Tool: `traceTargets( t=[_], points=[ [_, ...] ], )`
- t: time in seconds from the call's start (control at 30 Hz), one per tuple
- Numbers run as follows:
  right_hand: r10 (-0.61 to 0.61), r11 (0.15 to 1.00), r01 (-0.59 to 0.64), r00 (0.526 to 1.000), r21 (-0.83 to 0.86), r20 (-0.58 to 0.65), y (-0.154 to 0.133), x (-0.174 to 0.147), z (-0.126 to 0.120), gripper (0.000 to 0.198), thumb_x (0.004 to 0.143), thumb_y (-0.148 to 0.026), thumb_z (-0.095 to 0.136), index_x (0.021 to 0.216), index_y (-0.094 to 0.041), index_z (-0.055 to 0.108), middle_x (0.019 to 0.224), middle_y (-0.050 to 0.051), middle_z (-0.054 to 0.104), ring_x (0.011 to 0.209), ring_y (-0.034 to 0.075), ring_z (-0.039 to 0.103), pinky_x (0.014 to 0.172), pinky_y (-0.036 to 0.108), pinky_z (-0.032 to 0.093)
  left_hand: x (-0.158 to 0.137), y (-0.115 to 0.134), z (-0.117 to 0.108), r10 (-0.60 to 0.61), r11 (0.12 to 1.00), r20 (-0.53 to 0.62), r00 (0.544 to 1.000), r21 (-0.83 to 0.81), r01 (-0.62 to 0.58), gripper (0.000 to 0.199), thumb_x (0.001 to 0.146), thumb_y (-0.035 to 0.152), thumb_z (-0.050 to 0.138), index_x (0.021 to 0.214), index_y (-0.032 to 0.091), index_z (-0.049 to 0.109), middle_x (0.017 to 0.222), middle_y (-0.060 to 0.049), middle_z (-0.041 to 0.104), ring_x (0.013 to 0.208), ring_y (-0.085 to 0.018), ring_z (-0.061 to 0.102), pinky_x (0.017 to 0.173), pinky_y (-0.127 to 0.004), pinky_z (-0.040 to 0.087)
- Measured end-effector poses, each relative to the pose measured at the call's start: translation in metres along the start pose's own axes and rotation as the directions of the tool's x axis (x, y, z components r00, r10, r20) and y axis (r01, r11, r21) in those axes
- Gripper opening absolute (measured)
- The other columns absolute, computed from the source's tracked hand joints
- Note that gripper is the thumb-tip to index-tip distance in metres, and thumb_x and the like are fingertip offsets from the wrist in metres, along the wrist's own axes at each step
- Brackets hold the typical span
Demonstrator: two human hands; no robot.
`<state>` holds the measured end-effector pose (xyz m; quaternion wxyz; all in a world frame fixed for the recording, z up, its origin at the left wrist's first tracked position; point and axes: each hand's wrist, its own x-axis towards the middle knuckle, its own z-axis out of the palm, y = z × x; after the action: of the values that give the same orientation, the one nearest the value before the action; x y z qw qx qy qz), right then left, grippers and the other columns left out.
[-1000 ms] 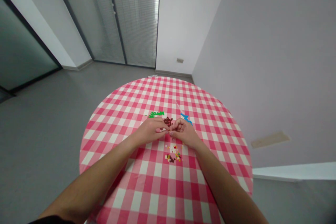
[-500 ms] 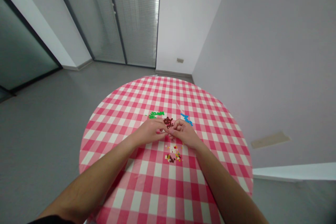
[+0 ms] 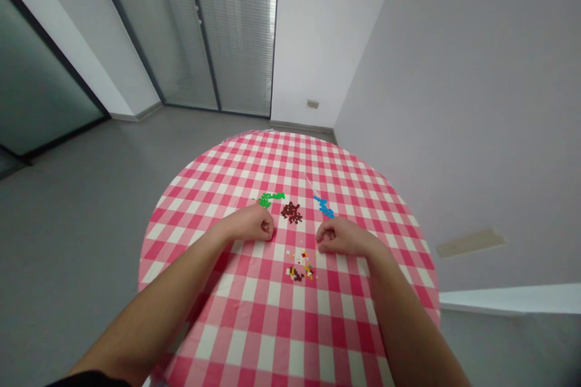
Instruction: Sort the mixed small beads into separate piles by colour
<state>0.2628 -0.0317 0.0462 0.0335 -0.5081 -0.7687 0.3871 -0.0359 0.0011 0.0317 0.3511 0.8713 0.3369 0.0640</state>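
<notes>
My left hand [image 3: 249, 222] rests on the checked cloth with its fingers curled closed, just below the pile of small green pieces [image 3: 267, 199]. Closed too, with thumb and fingers bent in, my right hand [image 3: 342, 236] lies below the small blue pieces [image 3: 324, 207]. Whatever either hand holds, if anything, is hidden or too small to see. Between and beyond the hands sits a heap of dark red-brown pieces [image 3: 291, 212]. Nearer to me is a loose scatter of tiny white, yellow, red and brown pieces [image 3: 297, 275]. The hands are apart.
A round table under a red-and-white checked tablecloth [image 3: 272, 338] carries everything. A thin pale strip [image 3: 310, 182] lies beyond the blue pieces. A wall [image 3: 476, 103] stands close on the right, and a glass partition with blinds [image 3: 236, 36] is behind the table.
My hands were together at the fingertips near the dark pieces. They have moved apart, the left to the left and the right to the right and slightly nearer, uncovering the dark heap.
</notes>
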Motion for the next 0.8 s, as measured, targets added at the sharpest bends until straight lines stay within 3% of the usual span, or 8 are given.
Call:
traceTargets(
  t=[0.3, 0.63, 0.8],
  points=[
    [0.021, 0.997, -0.019, 1.000, -0.079, 0.018, -0.008, 0.008, 0.011, 0.008, 0.071, -0.011, 0.066, 0.070, -0.018, 0.068, 0.069, 0.003, 0.069, 0.061, 0.016, 0.059, 0.053, 0.027, 0.039, 0.001, 0.005, 0.004, -0.116, 0.993, 0.011, 0.993, 0.024, 0.116, 0.010, 0.068, 0.014, 0.062, 0.062, 0.019, 0.068, 0.067, -0.002, 0.070, 0.058, -0.013, 0.055, 0.058, -0.027, 0.038],
    [-0.039, 0.967, 0.099, 0.969, 0.235, -0.245, -0.013, 0.012, 0.014, 0.007, 0.076, -0.024, 0.066, 0.076, -0.017, 0.066, 0.073, 0.004, 0.068, 0.068, 0.016, 0.062, 0.062, 0.028, 0.048, 0.001, 0.005, 0.001, -0.157, 0.988, 0.044, 0.987, 0.014, 0.157, 0.008, 0.069, 0.017, 0.062, 0.066, 0.019, 0.070, 0.069, -0.002, 0.070, 0.061, -0.013, 0.057, 0.058, -0.027, 0.037],
    [-0.053, 0.915, 0.158, 0.959, 0.370, -0.280, -0.010, 0.014, 0.016, 0.010, 0.073, -0.026, 0.070, 0.075, -0.017, 0.068, 0.072, 0.004, 0.069, 0.067, 0.016, 0.063, 0.063, 0.029, 0.049, -0.002, 0.002, -0.003, -0.146, 0.982, 0.021, 0.989, -0.114, 0.148, 0.011, 0.070, 0.020, 0.067, 0.079, 0.017, 0.073, 0.071, -0.001, 0.067, 0.063, -0.013, 0.054, 0.059, -0.026, 0.037]
  ],
)
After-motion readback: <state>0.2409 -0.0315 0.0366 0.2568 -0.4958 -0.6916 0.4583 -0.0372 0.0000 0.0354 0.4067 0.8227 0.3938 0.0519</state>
